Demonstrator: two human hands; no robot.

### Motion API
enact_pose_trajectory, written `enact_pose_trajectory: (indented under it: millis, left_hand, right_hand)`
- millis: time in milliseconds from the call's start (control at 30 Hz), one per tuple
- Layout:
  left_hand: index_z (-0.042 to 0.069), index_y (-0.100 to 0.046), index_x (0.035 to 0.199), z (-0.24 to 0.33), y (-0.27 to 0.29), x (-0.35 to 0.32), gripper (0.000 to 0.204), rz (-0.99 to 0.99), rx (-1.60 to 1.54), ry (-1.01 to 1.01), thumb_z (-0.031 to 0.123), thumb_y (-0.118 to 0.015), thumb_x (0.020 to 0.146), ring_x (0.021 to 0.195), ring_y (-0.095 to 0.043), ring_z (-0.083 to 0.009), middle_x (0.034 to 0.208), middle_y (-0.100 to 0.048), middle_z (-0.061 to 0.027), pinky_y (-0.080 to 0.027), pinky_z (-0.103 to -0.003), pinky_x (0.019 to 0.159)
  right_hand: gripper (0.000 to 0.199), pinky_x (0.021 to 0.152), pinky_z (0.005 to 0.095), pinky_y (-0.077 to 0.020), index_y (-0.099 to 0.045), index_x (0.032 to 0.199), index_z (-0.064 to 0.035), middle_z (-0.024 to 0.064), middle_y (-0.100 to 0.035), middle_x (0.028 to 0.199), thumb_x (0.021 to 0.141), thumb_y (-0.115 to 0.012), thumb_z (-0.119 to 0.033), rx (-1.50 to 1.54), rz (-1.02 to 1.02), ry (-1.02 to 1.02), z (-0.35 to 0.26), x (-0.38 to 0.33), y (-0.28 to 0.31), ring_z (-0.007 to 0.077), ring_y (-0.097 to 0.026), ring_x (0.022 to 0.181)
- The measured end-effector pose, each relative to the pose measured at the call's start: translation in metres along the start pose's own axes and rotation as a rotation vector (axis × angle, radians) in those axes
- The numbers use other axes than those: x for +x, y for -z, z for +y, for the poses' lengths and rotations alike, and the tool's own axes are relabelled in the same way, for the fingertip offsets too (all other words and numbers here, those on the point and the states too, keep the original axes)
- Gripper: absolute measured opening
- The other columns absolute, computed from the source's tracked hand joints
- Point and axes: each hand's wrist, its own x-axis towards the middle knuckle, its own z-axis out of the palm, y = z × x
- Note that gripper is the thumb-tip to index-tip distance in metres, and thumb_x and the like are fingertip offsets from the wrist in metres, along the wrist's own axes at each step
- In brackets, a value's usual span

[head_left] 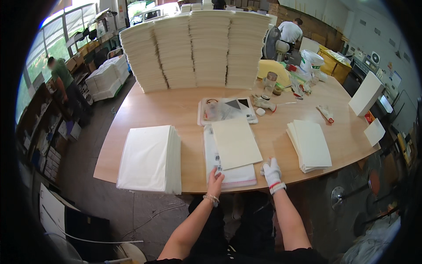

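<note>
A stack of clear plastic bags (239, 179) lies at the near edge of the table, in front of me. On it rests a cream sheet or thin stack of board (236, 143), slightly turned. My bare left hand (215, 181), with a bracelet at the wrist, touches the bags' near left part, its thumb and fingers apart. My right hand (271, 172), in a white glove with a red cuff band, is beside the bags' right side, just off the board's near right corner. Its fingers are curled, and what they hold, if anything, is hidden.
A tall wall of stacked cream sheets (193, 50) stands at the back. To the left is a plastic-wrapped pile (145, 154); to the right, a fanned cream stack (310, 145). A tray (248, 115), gloves (325, 113) and a jar (270, 81) lie beyond. Two people work farther off.
</note>
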Motion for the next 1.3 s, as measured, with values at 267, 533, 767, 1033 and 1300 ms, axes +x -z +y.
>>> enact_pose_trajectory:
  millis: [267, 533, 767, 1033, 1300]
  left_hand:
    - [0.007, -0.039, 0.118, 0.028, -0.002, 0.045, 0.043, -0.149, -0.117, 0.440, 0.016, -0.053, 0.078, 0.091, -0.046, -0.0156, 0.102, -0.047, -0.0021, -0.038, -0.040, 0.080]
    - [0.004, -0.031, 0.124, 0.027, 0.006, 0.013, 0.047, -0.181, -0.216, 0.444, 0.017, -0.050, 0.082, 0.089, -0.052, -0.0153, 0.101, -0.054, -0.0047, -0.045, -0.032, 0.071]
    - [0.005, -0.046, 0.111, 0.002, 0.004, -0.028, 0.032, -0.242, -0.311, 0.426, 0.025, -0.050, 0.086, 0.082, -0.057, -0.0129, 0.095, -0.058, -0.0037, -0.046, -0.026, 0.064]
    - [0.002, -0.056, 0.097, -0.023, -0.002, -0.063, 0.026, -0.154, -0.127, 0.392, 0.023, -0.054, 0.083, 0.077, -0.057, -0.0134, 0.086, -0.060, -0.0032, -0.047, -0.027, 0.065]
    - [0.001, -0.054, 0.098, -0.032, 0.006, -0.060, 0.022, -0.289, -0.493, 0.382, 0.017, -0.050, 0.085, 0.081, -0.059, -0.0177, 0.091, -0.060, -0.0066, -0.048, -0.030, 0.071]
  right_hand:
    - [0.013, 0.038, 0.0250, -0.0385, -0.048, 0.079, -0.0069, -0.0003, -0.044, 0.056, 0.078, -0.053, -0.019, 0.049, -0.274, -0.350, -0.027, 0.039, 0.003, 0.0101, -0.048, 0.046]
    - [0.013, 0.034, 0.0222, -0.0347, -0.044, 0.087, -0.0095, 0.0004, -0.043, 0.063, 0.080, -0.054, -0.016, 0.506, -0.081, -0.420, -0.003, -0.024, 0.010, 0.0093, -0.045, 0.043]
    - [0.008, 0.036, 0.0247, -0.0383, -0.045, 0.092, -0.0129, -0.0004, -0.044, 0.062, 0.084, -0.045, -0.009, 0.663, -0.092, -0.450, 0.001, -0.128, 0.049, 0.0090, -0.044, 0.045]
    - [0.009, 0.042, 0.0259, -0.0427, -0.045, 0.094, -0.0106, 0.0003, -0.045, 0.064, 0.085, -0.044, -0.011, 0.600, -0.023, -0.417, 0.014, -0.189, 0.065, 0.0081, -0.044, 0.047]
    - [0.013, 0.047, 0.0274, -0.0469, -0.046, 0.097, -0.0090, 0.0012, -0.047, 0.067, 0.084, -0.045, -0.010, 0.690, -0.020, -0.498, 0.016, -0.193, 0.070, 0.0073, -0.045, 0.049]
